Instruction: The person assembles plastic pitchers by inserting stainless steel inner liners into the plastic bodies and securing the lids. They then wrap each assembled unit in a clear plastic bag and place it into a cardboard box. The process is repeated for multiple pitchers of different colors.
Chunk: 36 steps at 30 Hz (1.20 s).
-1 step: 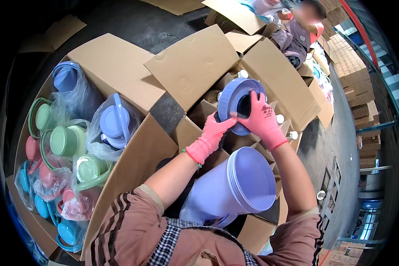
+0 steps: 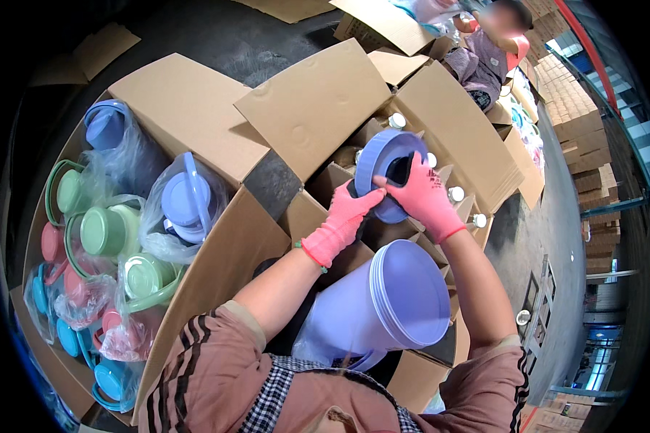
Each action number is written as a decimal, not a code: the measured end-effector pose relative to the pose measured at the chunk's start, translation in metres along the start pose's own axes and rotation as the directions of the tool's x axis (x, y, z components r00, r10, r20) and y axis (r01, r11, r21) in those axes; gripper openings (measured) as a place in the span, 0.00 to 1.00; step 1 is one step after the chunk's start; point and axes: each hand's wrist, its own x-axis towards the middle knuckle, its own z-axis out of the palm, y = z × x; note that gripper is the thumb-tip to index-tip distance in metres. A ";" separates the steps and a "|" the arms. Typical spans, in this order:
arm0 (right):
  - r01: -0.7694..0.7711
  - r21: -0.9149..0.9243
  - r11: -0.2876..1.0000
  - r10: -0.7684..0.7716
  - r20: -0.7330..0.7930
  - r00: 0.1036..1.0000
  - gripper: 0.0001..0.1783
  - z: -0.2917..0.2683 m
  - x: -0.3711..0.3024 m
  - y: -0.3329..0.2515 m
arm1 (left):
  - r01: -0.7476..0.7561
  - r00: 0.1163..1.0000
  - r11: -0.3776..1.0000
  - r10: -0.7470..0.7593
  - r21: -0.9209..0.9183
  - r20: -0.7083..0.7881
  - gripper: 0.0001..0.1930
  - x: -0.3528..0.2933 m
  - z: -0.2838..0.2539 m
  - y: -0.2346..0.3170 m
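Both my hands wear pink gloves with dark palms. My left hand (image 2: 348,209) grips the near left edge of a round purple lid (image 2: 372,162), which is tilted so its inner side faces me. Against the lid's inside, my right hand (image 2: 427,198) has bent fingers and its thumb close to the left thumb. Whether something small is between its fingers is hidden. An open purple bucket (image 2: 368,296) lies tilted below the lid, near my body, its mouth toward the right. Clear plastic partly wraps its lower end.
A divided carton (image 2: 458,137) with several white-capped bottles (image 2: 456,194) stands beneath my hands. At left, another carton (image 2: 217,281) holds lidded buckets (image 2: 102,229) in green, pink, blue and purple, many in clear bags. A co-worker (image 2: 484,61) sits at the far right, near stacked cartons (image 2: 578,137).
My right hand's fingers have drawn slightly down and right on the lid's inside. The lid has turned a little; my left hand stays about where it was.
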 end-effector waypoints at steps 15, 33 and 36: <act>0.100 -0.052 0.994 -0.071 0.401 0.913 0.32 0.132 0.086 0.016 | -0.399 0.855 0.890 0.274 -0.220 -0.441 0.16 0.044 -0.057 0.033; -0.165 0.293 0.942 0.164 0.028 0.986 0.33 -0.004 0.058 0.051 | -0.119 0.974 0.823 -0.011 -0.555 -0.226 0.14 0.047 -0.057 0.029; -0.215 0.445 0.869 0.290 -0.109 0.951 0.26 -0.086 0.022 0.063 | -0.017 0.998 0.783 0.048 -0.622 0.033 0.21 0.042 -0.053 0.029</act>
